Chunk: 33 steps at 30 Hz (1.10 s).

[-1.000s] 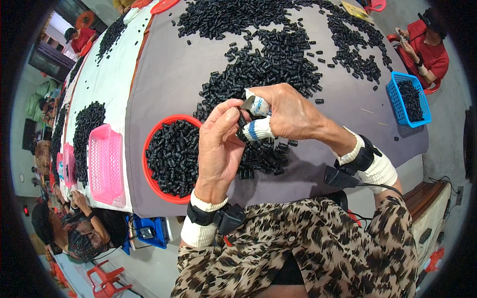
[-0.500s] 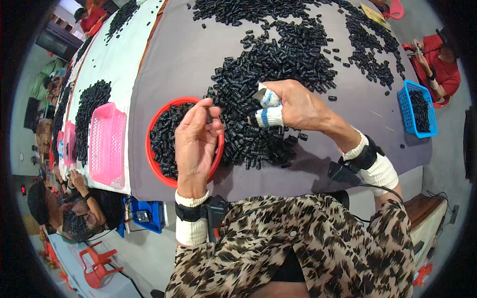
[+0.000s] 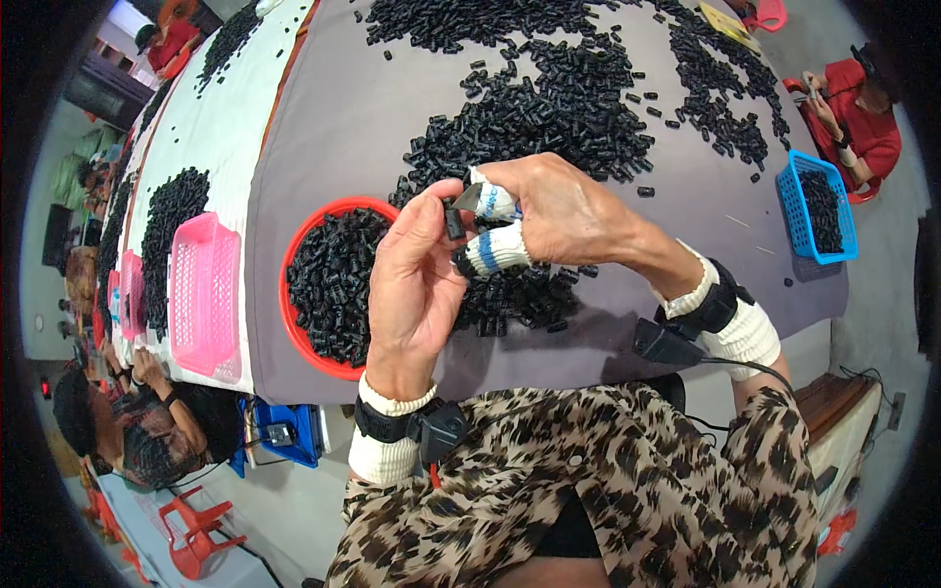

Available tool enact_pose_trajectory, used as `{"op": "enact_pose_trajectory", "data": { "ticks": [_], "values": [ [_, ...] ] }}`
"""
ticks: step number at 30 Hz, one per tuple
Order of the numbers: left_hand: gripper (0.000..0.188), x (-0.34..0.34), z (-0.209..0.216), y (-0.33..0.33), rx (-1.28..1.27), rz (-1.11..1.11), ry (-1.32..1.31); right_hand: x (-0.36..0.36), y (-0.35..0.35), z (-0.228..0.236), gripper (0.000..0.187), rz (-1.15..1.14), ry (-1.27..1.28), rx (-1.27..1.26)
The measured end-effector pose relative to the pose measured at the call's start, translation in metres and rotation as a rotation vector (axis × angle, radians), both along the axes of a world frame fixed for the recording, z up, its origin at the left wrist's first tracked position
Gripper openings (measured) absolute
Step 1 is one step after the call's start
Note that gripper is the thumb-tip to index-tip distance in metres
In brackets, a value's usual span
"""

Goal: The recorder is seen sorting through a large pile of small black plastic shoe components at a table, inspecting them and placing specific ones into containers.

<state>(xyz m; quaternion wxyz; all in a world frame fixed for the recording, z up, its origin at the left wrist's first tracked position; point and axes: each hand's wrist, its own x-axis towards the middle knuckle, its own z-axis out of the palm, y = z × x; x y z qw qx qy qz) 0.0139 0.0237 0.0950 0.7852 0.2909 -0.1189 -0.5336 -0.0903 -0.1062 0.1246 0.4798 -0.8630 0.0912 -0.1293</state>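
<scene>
My left hand pinches a small black cylindrical piece between thumb and fingers, beside the red round basin. The basin is filled with similar black pieces. My right hand is closed right against the left fingertips, its thumb and finger wrapped in white covers with blue stripes. A small grey blade sticks out of its grip, close to the top of the black piece. Most of the blade is hidden by the fingers. Behind both hands spreads a large heap of loose black pieces on the grey cloth.
At the left stands a pink basket on a white-covered table. A blue basket of black pieces sits at the right edge. People in red sit farther off; another person works at lower left. A cable runs from my right wrist.
My left hand has swung right, away from over the basin, and the right hand has shifted slightly left. The hands, apart before, now meet at the black piece.
</scene>
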Motion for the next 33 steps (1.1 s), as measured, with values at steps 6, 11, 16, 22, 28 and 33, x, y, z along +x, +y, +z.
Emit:
{"op": "enact_pose_trajectory", "data": {
  "ticks": [6,11,16,22,28,33],
  "values": [
    [0.024,-0.0038,-0.0027,-0.0030,-0.025,0.000,-0.017,-0.0020,-0.0032,0.0013,0.040,0.000,0.053,-0.015],
    [0.024,-0.0044,-0.0022,-0.0021,-0.063,-0.034,0.005,-0.0026,-0.0014,0.0021,0.037,0.020,-0.008,0.042],
    [0.023,-0.0051,-0.0014,-0.0021,-0.055,-0.022,-0.004,-0.0023,-0.0009,0.0047,0.034,0.051,0.031,0.041],
    [0.024,-0.0057,-0.0052,-0.0042,-0.091,-0.045,0.016,-0.0025,-0.0038,-0.0028,0.034,0.044,0.021,0.008],
    [0.026,-0.0065,-0.0057,-0.0026,-0.122,-0.052,0.001,-0.0036,-0.0048,-0.0003,0.033,0.068,0.094,0.004],
    [0.028,-0.0057,-0.0083,-0.0034,-0.154,-0.079,0.035,-0.0063,-0.0053,0.0006,0.032,0.059,0.090,-0.016]
  ]
}}
